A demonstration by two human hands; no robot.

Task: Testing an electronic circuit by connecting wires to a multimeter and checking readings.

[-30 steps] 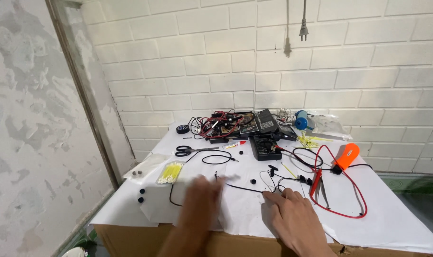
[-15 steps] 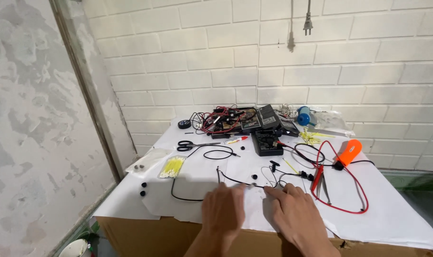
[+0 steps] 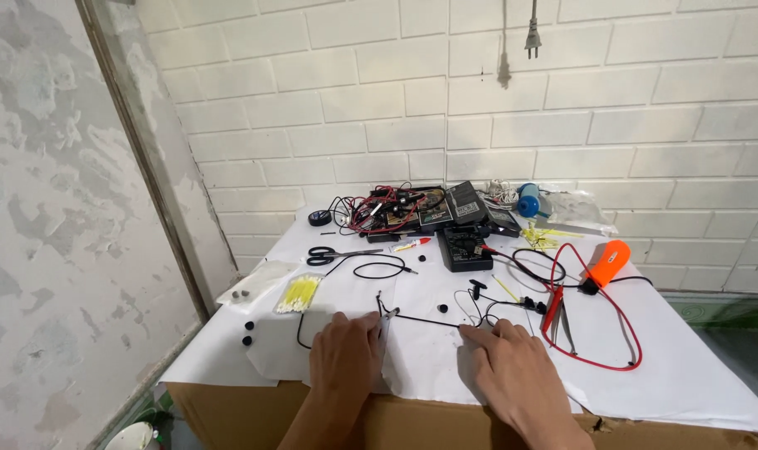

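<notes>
1. My left hand (image 3: 343, 360) rests near the front edge of the white paper-covered table (image 3: 695, 375), its fingers drawn together on what looks like a small metal tool (image 3: 387, 317) at the near end of a thin black wire (image 3: 421, 319); the pinch itself is hidden, so I cannot tell how firmly it grips.
2. My right hand (image 3: 512, 371) lies flat and spread on the paper, fingertips touching the wire's other stretch and holding nothing.
3. The wire runs between both hands, just in front of a tangle of thin dark leads (image 3: 487, 302).
4. Risk, as I judge it: a pull could drag those leads along, since they lie touching one another.
5. The red looped cable (image 3: 620, 325) and tweezers (image 3: 562, 321) sit just beside my right hand; a sideways sweep could snag them.
6. Small black round parts (image 3: 247, 332) lie near the left edge and could roll off if the paper shifts.
</notes>
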